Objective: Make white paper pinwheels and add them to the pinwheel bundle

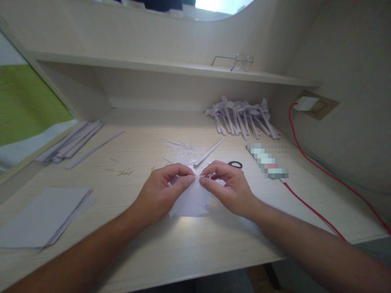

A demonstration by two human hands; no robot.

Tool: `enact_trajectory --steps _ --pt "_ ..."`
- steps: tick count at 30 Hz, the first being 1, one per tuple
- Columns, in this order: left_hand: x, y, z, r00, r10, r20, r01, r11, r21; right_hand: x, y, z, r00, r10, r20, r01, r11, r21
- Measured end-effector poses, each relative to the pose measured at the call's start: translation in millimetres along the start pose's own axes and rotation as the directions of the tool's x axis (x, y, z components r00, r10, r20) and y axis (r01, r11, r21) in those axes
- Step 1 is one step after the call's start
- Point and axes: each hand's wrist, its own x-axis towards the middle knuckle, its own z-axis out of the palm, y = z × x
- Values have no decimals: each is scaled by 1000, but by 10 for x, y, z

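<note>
Left hand (pixel 161 191): pinches the near-top edge of the white paper piece (pixel 191 203), thumb + forefinger closed on it, other fingers curled.
Right hand (pixel 227 187): same pinch from the other side; fingertips (pixel 203 182) of both hands nearly touch over the paper's top. What the fold looks like under the fingers: cannot tell.
Paper piece: lies on the desk (pixel 195 248) under & between both hands, lower part flat on the surface, top lifted into the pinch.
Doing it well (judgement): keep both pinches close together so the small fold stays aligned; press the crease against the desk rather than in air; thin paper prob. tears if pulled apart, so roll the fingers, don't tug.
Scissors (pixel 234 164): just behind the right hand, only the black loop shows; touching the paper or not: cannot tell.
Scraps (pixel 181 149): thin slivers behind the paper piece, w/ a loose strip (pixel 209 152) beside them.
Finished pile (pixel 242 118): folded paper shapes, well behind & right of the paper piece, by the back wall.
Strip stack (pixel 70 144): far left-behind of the paper piece.
Sheet stack (pixel 42 217): left of the paper piece, near the desk's front edge.
Red cable (pixel 308 208): right of the paper piece, runs to the front edge; could snag a right forearm sweep.
Open room: bare desk in front of the paper piece, and to its left up to the sheet stack; the right side is tighter.
</note>
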Motion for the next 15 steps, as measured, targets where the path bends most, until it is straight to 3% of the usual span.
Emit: enact_trajectory --steps 4,9,11,15 --pt "-15 13 12 997 68 -41 -64 993 103 0 -9 16 1000 -1 1 1 1000 -9" --pt "-36 34 36 941 333 -58 -300 902 310 -2 -15 52 999 -45 4 45 998 -53" --pt "-40 36 39 937 347 -36 -316 888 333 -9 -12 63 999 -38 16 39 997 -65" --pt "-34 39 40 966 259 -20 -242 926 289 -21 -4 72 998 -53 33 56 994 -90"
